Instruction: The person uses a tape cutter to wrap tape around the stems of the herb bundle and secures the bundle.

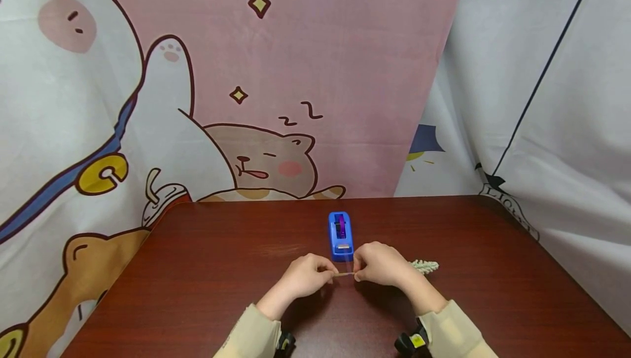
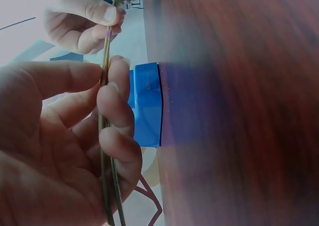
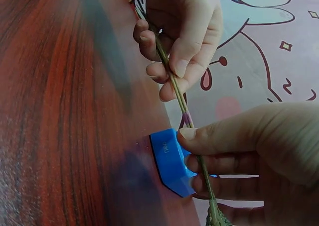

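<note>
Both hands hold thin green-brown stems point(image 3: 180, 97) stretched between them above the table. My left hand point(image 1: 308, 275) pinches the stems between thumb and fingers, with the lower ends running across its palm in the left wrist view. On the other side, my right hand point(image 1: 378, 264) pinches them near the pale green, bushy plant head point(image 1: 425, 266), which sticks out past that hand. A bit of purple tape point(image 3: 187, 118) lies on the stems between the hands. Just beyond the hands stands a blue tape dispenser point(image 1: 340, 241), a purple roll inside. A faint clear strip appears between dispenser and stems.
The dark red-brown table point(image 1: 222, 270) extends around the hands. A cartoon-printed cloth point(image 1: 345, 73) hangs behind it, with white cloth point(image 1: 557, 128) on the right. Each wrist wears a black device below the sleeve.
</note>
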`<state>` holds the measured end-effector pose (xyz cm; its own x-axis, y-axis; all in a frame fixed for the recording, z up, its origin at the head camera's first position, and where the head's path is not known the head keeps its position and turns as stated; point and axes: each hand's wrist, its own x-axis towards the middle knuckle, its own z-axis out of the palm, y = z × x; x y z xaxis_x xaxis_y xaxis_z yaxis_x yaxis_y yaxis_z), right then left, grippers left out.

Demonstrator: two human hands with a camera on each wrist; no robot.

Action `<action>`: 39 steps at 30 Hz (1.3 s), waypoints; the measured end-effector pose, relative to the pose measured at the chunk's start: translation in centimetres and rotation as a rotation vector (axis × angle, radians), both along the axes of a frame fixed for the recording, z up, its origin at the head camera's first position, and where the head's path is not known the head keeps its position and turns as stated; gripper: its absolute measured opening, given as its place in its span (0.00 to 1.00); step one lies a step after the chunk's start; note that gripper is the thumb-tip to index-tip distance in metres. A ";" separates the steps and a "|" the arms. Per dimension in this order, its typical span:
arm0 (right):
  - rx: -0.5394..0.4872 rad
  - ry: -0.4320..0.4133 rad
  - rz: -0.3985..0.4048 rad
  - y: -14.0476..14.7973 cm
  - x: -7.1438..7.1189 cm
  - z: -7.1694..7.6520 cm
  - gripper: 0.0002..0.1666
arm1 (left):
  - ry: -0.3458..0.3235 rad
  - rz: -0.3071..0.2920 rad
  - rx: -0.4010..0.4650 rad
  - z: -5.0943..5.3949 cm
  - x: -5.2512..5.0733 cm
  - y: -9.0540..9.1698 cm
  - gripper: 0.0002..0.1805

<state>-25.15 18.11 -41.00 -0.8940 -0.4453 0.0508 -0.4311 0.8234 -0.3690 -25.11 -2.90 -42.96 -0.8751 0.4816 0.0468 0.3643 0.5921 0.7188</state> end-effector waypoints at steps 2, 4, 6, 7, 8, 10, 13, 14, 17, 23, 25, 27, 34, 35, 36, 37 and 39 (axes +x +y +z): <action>-0.004 0.001 -0.004 0.0 0.0 -0.1 0.15 | -0.001 -0.006 -0.008 -0.1 0.0 0.0 0.08; -0.008 0.005 -0.007 0.0 0.0 -0.2 0.15 | 0.001 -0.006 -0.019 -0.1 0.0 0.1 0.08; -0.010 0.010 -0.009 0.0 0.0 -0.4 0.16 | 0.003 -0.008 -0.022 -0.2 0.1 0.1 0.08; -0.008 0.018 -0.010 0.0 0.0 -0.4 0.16 | 0.002 -0.008 -0.020 -0.2 0.1 0.2 0.08; -0.006 0.025 -0.012 0.0 0.0 -0.4 0.16 | -0.005 -0.009 -0.018 -0.2 0.1 0.2 0.08; 0.001 0.036 -0.019 -0.1 0.0 -0.5 0.17 | -0.026 -0.011 -0.005 -0.1 0.2 0.2 0.07; 0.011 0.044 -0.029 -0.1 -0.1 -0.6 0.17 | -0.058 -0.012 0.018 0.0 0.3 0.3 0.07; 0.013 0.044 -0.032 -0.1 -0.1 -0.6 0.17 | -0.064 -0.011 0.023 0.0 0.2 0.3 0.06; 0.016 0.048 -0.037 -0.2 -0.1 -0.6 0.17 | -0.048 -0.006 0.030 0.1 0.2 0.3 0.06; -0.031 0.018 -0.052 0.0 0.0 -0.1 0.16 | 0.048 0.009 -0.007 0.3 -0.1 0.2 0.04; -0.047 -0.003 -0.053 0.2 0.0 0.2 0.14 | 0.062 0.018 -0.014 0.3 -0.2 0.2 0.04; -0.044 -0.015 -0.048 0.4 0.1 0.3 0.12 | 0.072 0.029 -0.018 0.2 -0.2 0.2 0.04; -0.007 -0.063 -0.054 0.9 0.0 0.4 0.08 | 0.113 0.066 -0.018 0.0 -0.1 0.2 0.04; -0.005 -0.061 -0.055 0.9 0.0 0.4 0.08 | 0.116 0.070 -0.017 0.0 -0.1 0.2 0.04; -0.007 -0.060 -0.055 0.9 0.0 0.5 0.07 | 0.121 0.072 -0.017 0.0 -0.1 0.1 0.04; -0.012 -0.059 -0.054 0.9 0.0 0.5 0.07 | 0.124 0.074 -0.017 -0.1 -0.1 0.1 0.04; -0.019 -0.049 -0.052 0.8 -0.1 0.6 0.08 | 0.127 0.079 -0.013 -0.2 -0.1 0.1 0.05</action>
